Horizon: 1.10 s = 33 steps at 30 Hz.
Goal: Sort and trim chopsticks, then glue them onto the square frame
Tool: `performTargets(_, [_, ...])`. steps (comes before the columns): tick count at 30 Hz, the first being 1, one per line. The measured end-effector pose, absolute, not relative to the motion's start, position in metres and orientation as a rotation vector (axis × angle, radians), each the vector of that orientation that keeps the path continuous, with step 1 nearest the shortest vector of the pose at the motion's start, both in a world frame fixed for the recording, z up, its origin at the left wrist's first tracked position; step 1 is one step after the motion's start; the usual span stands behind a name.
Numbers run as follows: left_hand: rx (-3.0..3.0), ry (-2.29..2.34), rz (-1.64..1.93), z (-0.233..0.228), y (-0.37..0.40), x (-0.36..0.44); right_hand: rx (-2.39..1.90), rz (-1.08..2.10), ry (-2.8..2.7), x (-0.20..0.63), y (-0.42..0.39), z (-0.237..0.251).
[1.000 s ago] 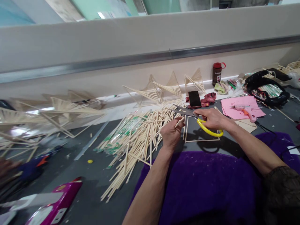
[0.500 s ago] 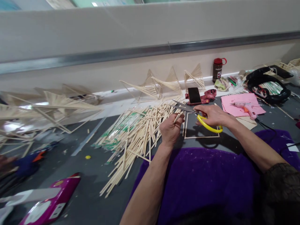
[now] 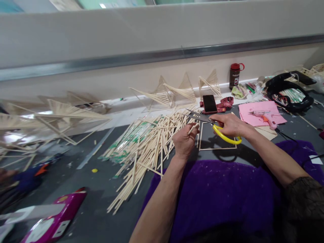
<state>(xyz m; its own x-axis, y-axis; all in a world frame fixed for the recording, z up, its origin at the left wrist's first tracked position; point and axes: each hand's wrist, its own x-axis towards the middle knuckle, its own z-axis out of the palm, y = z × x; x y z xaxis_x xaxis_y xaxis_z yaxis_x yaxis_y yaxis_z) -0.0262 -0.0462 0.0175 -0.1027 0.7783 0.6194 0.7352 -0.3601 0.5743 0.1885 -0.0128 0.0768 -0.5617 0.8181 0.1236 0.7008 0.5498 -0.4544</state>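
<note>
My left hand (image 3: 184, 141) is closed on a thin wooden stick (image 3: 193, 128), whose end pokes out near the thumb. Scissors (image 3: 222, 135) with yellow handles are gripped in my right hand (image 3: 226, 125); their blades point left, just above my left hand, slightly apart. A square frame of wooden sticks (image 3: 215, 149) lies on the dark table below my right hand, partly covered by it. Left of my left hand spreads a big heap of loose wooden sticks (image 3: 152, 148), partly over clear plastic packs with green markings (image 3: 124, 141).
Stick structures (image 3: 154, 96) stand along the wall. A phone (image 3: 210, 103), red bottle (image 3: 235, 76) and pink sheet with a glue gun (image 3: 264, 117) lie beyond my hands. At left are a ruler (image 3: 95, 150), a magenta device (image 3: 55, 216) and another person's blurred hand (image 3: 6, 177).
Almost nothing differs. My left hand has tilted slightly, and the stick's end beside its thumb sits a little lower. The scissors stay in my right hand.
</note>
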Motion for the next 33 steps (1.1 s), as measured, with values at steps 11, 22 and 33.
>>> performTargets(11, [2.074, 1.773, 1.483, 0.016, -0.044, -0.027, -1.231, 0.482, -2.472, 0.184, -0.014, 0.076])
performTargets(22, [2.033, 1.792, 1.46, 0.018, -0.045, -0.027, -1.16, 0.414, -2.43, 0.185, -0.015, 0.074])
performTargets(33, [1.959, 1.718, 1.546, 0.021, -0.045, -0.025, -1.167, 0.393, -2.249, 0.186, 0.003, 0.056])
